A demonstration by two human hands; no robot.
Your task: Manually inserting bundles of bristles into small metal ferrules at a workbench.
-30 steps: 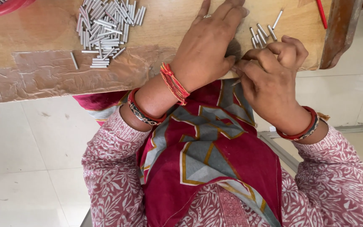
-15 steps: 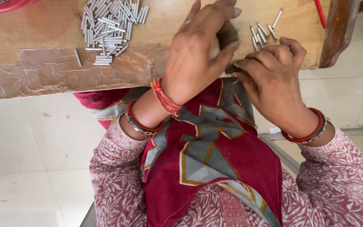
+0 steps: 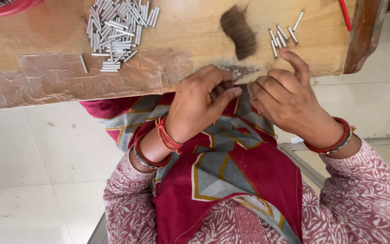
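Note:
My left hand [image 3: 197, 106] and my right hand [image 3: 285, 97] meet fingertip to fingertip at the near edge of the wooden table [image 3: 195, 27], above my lap. The left thumb and fingers pinch a small dark wisp of fibres [image 3: 225, 85]. My right hand's curled fingers touch the same spot, with the index finger lying on the table edge; what it holds is hidden. A brown tuft of fibres [image 3: 239, 31] lies on the table just beyond the hands. A few short metal tubes [image 3: 283, 36] lie to its right.
A large pile of short metal tubes [image 3: 118, 29] sits at the table's left, above a taped patch [image 3: 91, 77]. A red bowl's rim [image 3: 5, 7] shows at the top left. A red stick [image 3: 345, 13] and a wooden post [image 3: 364, 36] are at the right. Pale floor tiles lie below.
My left hand has drawn back from over the table to its near edge, uncovering the brown tuft. My right hand moved little, and the two hands now meet lower.

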